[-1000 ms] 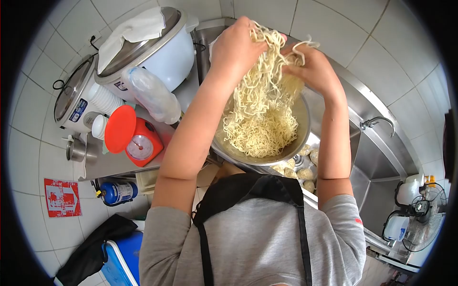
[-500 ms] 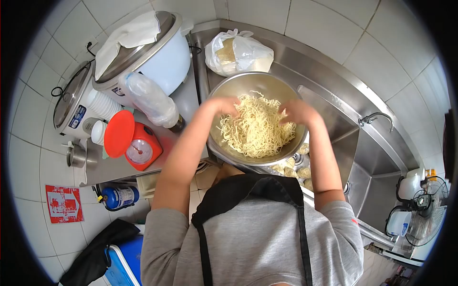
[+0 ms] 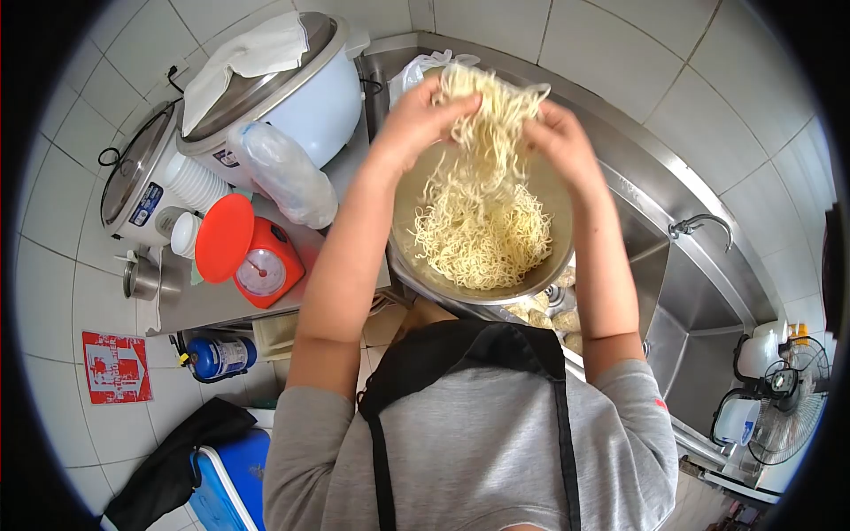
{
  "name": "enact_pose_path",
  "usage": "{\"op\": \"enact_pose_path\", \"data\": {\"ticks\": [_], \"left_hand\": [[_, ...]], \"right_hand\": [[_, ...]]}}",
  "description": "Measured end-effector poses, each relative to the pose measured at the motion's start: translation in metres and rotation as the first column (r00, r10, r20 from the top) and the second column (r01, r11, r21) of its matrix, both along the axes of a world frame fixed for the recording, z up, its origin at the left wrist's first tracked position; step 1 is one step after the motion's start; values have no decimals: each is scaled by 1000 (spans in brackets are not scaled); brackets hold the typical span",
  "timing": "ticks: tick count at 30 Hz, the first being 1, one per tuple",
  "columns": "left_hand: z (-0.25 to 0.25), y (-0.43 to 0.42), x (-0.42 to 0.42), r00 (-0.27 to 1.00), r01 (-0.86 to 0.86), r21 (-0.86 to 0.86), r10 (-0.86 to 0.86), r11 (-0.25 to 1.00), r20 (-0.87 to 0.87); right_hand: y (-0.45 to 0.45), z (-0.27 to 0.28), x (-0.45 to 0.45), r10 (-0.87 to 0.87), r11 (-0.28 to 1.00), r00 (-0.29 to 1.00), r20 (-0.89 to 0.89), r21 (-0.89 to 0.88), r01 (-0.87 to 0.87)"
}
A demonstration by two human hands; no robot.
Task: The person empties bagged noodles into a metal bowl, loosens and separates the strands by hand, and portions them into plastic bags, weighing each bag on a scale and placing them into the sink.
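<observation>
A wide metal bowl (image 3: pixel 409 258) holds a heap of pale yellow noodles (image 3: pixel 482 234). Above its far side, my left hand (image 3: pixel 423 119) and my right hand (image 3: pixel 560 142) grip a raised bunch of the noodles between them. Strands hang from the bunch down to the heap below. The fingers of both hands are curled into the bunch, partly covered by it. Behind the raised noodles, a white plastic bag (image 3: pixel 416 71) shows only in part.
Left of the bowl are a red kitchen scale (image 3: pixel 270 265), a bag of clear plastic (image 3: pixel 283 173), stacked white cups (image 3: pixel 195 186) and a large rice cooker (image 3: pixel 328 97). Noodle portions (image 3: pixel 540 310) lie just below the bowl's near right rim. A steel sink with a faucet (image 3: pixel 699 226) stands at right.
Both hands have risen out of the bowl toward its far side, lifting a bunch of noodles. The plastic bag behind is now mostly covered.
</observation>
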State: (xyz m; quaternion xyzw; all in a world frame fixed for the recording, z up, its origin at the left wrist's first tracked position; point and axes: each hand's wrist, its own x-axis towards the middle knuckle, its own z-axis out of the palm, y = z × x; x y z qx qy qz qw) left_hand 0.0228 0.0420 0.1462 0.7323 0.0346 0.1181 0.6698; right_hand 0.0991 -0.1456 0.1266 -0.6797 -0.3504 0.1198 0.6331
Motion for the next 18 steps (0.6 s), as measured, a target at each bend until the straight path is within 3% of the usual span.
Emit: {"op": "enact_pose_path", "data": {"ticks": [2,4,6,9,12,14,17,18], "left_hand": [[28,2,7,967,47,7,-47,999,250],[64,1,7,920,50,120,-93,992,381],[104,-9,0,893,115,117,-154,986,423],[132,-19,2,841,140,177,-211,974,498],[139,-24,4,824,106,263,-233,959,516],[138,-24,5,835,128,279,-255,952,487],[116,-18,9,826,-29,336,-166,941,538],[103,-11,15,814,-31,398,-208,917,543]], "right_hand": [[2,31,1,-33,999,989,144,31,29],[-1,55,1,-152,982,903,403,-43,184],[0,69,2,-166,986,884,437,70,151],[8,97,-23,-133,942,936,326,336,17],[13,122,-51,-89,900,988,124,435,26],[5,115,-13,-79,968,976,202,248,27],[2,122,-15,-142,933,971,193,355,66],[1,127,-17,-161,913,970,180,401,77]]}}
